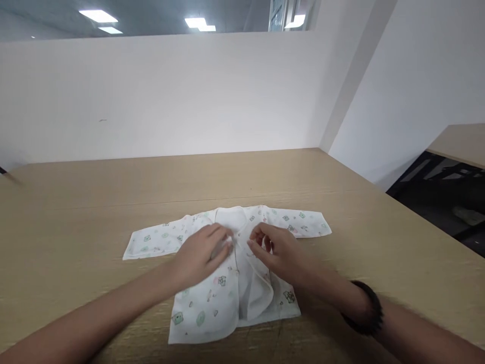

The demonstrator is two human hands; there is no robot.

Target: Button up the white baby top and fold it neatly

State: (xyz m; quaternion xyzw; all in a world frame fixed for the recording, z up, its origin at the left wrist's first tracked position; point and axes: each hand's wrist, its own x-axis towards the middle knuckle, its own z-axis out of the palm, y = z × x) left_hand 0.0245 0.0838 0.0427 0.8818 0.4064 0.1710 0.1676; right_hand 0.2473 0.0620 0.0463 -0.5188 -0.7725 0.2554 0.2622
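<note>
Pinching with the right hand [278,248] at the front edge of the baby shirt [231,283], left hand [204,250] pressed flat beside it. Spread face-up mid-surface [76,202], sleeves out, placket closed near the neck, lower front still gaping.

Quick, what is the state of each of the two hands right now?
Left hand: open, fingers resting flat on the baby shirt near its front opening.
Right hand: fingers curled, pinching the shirt's front edge near the collar.

no legible text, labels, or numbers
</note>
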